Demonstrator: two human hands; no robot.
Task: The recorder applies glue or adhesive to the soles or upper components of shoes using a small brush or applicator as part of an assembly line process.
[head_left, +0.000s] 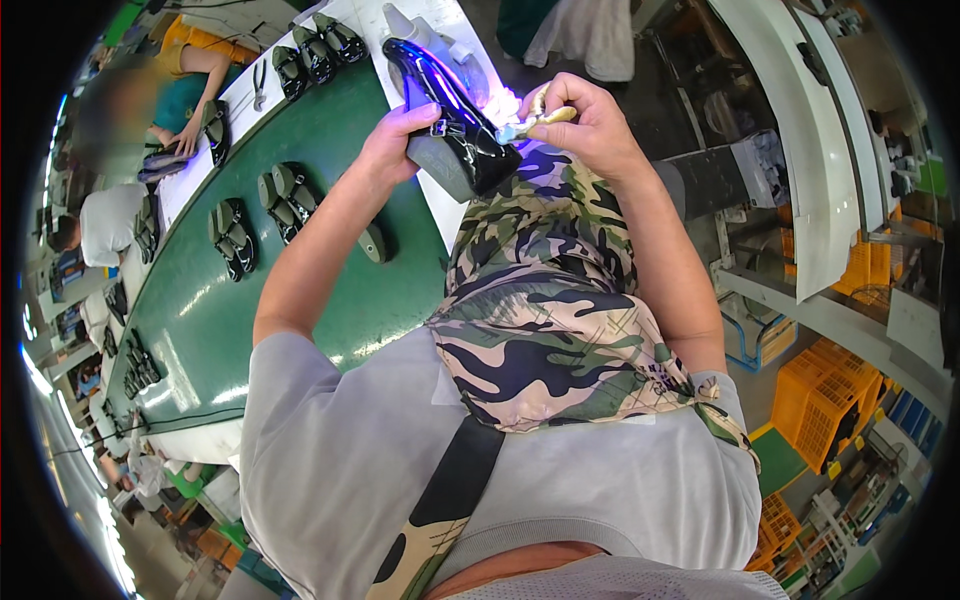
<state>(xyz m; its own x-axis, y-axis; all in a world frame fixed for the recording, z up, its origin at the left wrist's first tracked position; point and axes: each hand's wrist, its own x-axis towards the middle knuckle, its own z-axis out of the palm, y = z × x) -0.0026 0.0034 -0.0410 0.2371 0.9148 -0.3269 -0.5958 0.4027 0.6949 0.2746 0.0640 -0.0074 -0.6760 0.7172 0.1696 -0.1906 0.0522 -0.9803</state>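
Note:
My left hand (393, 143) is closed around the side of a glossy black shoe (461, 113) with a small buckled strap and a greyish sole, and holds it tilted in front of me. Blue-violet light shines on the shoe's edge. At the shoe's right side, my right hand (592, 124) pinches a small pale-yellow piece (552, 116) with a whitish tip. Its exact kind I cannot make out. That tip is close to or against the shoe; glare hides whether they touch. Behind the shoe stands a pale grey device (437, 35), partly covered by it.
To the left runs a green conveyor belt (330, 270) carrying several pairs of black shoes (232, 238). More shoes (318, 55) and pliers (259, 86) lie on its white border. A co-worker's arm (205, 85) reaches in at upper left. Orange crates (820, 395) stand at right.

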